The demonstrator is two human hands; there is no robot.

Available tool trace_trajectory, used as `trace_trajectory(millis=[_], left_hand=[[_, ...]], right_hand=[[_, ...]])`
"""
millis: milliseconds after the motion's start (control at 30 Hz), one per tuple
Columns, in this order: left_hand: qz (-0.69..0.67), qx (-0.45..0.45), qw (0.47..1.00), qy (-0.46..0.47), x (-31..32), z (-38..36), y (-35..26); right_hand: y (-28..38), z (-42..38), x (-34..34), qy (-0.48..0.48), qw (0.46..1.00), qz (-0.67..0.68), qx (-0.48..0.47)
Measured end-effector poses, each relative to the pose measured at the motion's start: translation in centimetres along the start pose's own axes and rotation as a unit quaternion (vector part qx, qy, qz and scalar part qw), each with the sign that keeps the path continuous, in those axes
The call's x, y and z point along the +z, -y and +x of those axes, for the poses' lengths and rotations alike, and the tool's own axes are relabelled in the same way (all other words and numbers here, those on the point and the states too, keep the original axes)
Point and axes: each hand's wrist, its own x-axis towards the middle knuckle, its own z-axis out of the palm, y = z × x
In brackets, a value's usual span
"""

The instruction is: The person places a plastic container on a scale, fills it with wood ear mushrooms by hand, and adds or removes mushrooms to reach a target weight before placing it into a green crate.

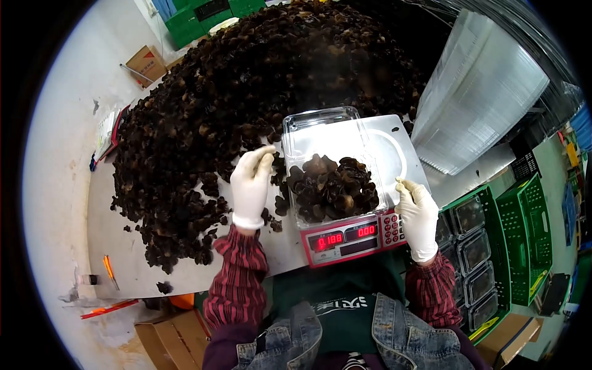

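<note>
- A clear plastic box (pixel 320 115) is set on the silver plate of a red scale (pixel 413 154), just right of the middle of the frame.
- Dark, curly pieces (pixel 333 188) are piled in the lower part of the box.
- Weighing seems to be the step in hand: 0.188 is shown in red numbers (pixel 330 239) on the scale.
- The left hand (pixel 250 188), in a white glove, is held left of the box, with fingers half curled and tips near the thumb. No piece is seen in it, but whether a tiny bit is pinched cannot be told.
- The right hand (pixel 419 219), gloved too, is held by the scale's right side. Its thumb and finger are nearly closed; whether anything is held cannot be told.
- More of the same pieces are heaped high (pixel 277 74) on the counter (pixel 117 240), from the top to the left.
- For the next move, the number would need to be read, and a piece added or taken out if it is wrong.
</note>
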Motion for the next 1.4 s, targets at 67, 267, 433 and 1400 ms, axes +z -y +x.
trace_trajectory(millis=[67,267,433,1400], left_hand=[[-0.086,-0.194,0.973,0.087,1.0,2.0,1.7],[-0.289,-0.156,0.943,0.062,3.2,3.8,0.8],[0.002,0.223,0.965,0.139,-1.6,-2.1,0.2],[-0.291,-0.196,0.933,0.074,1.5,-12.2,-4.5]], right_hand=[[0.1,0.0,-0.1,0.003,1.000,0.011,0.016],[1.1,0.3,-0.4,-0.003,0.993,0.024,0.118],[-1.0,-0.6,-1.2,0.116,0.982,0.118,0.091],[-27.5,-11.6,-24.3,-0.076,0.944,0.198,0.253]])
